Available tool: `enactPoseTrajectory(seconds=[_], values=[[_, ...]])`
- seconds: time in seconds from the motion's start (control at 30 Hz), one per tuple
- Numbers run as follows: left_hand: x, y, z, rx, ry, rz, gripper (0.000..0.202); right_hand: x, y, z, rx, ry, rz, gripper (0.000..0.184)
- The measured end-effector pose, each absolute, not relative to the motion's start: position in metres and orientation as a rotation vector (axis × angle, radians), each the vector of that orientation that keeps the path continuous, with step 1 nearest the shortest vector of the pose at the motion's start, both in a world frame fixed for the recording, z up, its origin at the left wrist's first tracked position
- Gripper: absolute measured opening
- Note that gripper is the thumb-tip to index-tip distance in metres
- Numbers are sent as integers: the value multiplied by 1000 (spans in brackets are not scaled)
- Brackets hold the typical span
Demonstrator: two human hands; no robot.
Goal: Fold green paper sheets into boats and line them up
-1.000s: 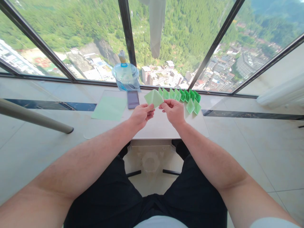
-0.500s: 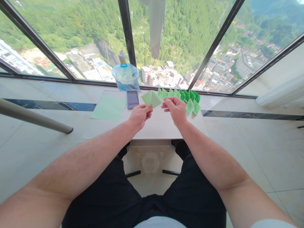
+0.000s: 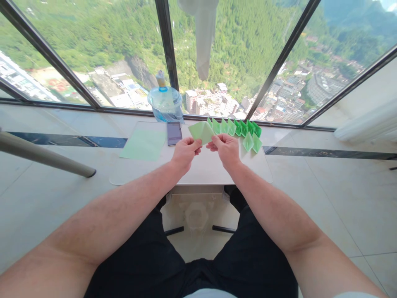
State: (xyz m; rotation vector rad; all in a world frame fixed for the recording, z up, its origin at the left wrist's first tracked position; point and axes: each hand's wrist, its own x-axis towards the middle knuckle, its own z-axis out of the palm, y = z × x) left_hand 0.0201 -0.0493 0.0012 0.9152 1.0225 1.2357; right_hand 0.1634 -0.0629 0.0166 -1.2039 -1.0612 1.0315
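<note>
A light green folded paper (image 3: 201,131) is held up over the small white table (image 3: 201,177). My left hand (image 3: 185,151) pinches its lower left part between thumb and fingers. On the opposite side, my right hand (image 3: 226,148) is closed on the paper's right corner. Behind and to the right of my right hand stand several folded green paper pieces (image 3: 238,127) in a row, pale ones on the left and darker ones on the right. Two more pale folded pieces (image 3: 252,142) sit in front of that row.
On the table's left lies a flat light green sheet (image 3: 144,145), with a phone (image 3: 174,133) beside it. A large clear blue water bottle (image 3: 165,103) stands behind the phone, against the window (image 3: 169,45). A grey pole (image 3: 46,153) slants in from the left.
My right hand has moved in to the left and now grips the right corner of the folded paper. The paper has turned slightly in my left hand.
</note>
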Motion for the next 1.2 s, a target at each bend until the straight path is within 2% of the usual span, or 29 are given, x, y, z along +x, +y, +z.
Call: enactPoseTrajectory(seconds=[0.33, 0.57, 0.7, 0.83, 1.03, 1.2], values=[[20, -56, 3, 1007, 934, 1158, 34, 168, -57, 16, -1203, -1087, 915, 36], [20, -55, 0, 1081, 946, 1129, 31, 171, -61, 18, -1227, -1202, 788, 32], [20, -51, 6, 999, 824, 1145, 37, 167, -63, 15, -1197, -1240, 831, 31], [19, -48, 13, 919, 789, 1174, 36, 163, -66, 16, -1227, -1290, 857, 34], [14, -46, 14, 1044, 944, 1240, 31, 166, -70, 24, -1197, -1395, 588, 23], [9, -46, 14, 1294, 1018, 1214, 29, 172, -70, 26, -1206, -1530, 571, 15]])
